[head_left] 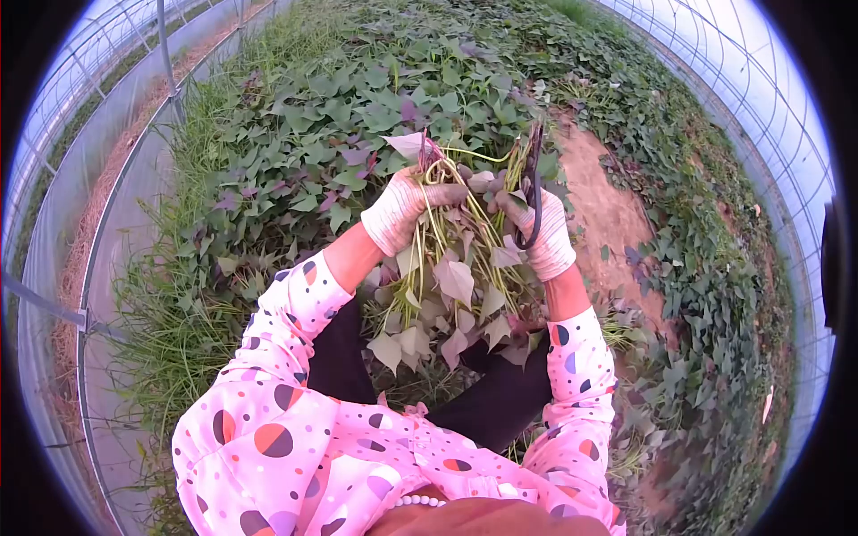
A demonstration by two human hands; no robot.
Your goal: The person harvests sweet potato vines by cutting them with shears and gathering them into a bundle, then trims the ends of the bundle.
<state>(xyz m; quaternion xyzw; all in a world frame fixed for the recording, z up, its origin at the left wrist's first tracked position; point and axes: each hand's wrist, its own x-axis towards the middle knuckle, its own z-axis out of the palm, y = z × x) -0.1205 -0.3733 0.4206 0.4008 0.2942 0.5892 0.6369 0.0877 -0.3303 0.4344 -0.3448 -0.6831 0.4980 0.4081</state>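
A bunch of cut vines (pixel 454 279) with pale, wilted-looking leaves hangs between my hands, stem ends up. My left hand (pixel 413 198), in a white glove with dark fingertips, is closed around the stems on the left side. On the right side, my right hand (pixel 534 213), gloved the same way, grips stems of the bunch and also has dark-handled scissors (pixel 534 170) in it, blades pointing up. The fingertips of both hands nearly meet at the top of the bunch.
Dense green leafy vines (pixel 384 98) cover the ground ahead. Bare brown soil (pixel 608 210) shows at the right. Tall grass (pixel 179 313) grows at the left beside a metal rail (pixel 88 268). Translucent greenhouse walls (pixel 760 80) curve up on both sides. My knees are below the bunch.
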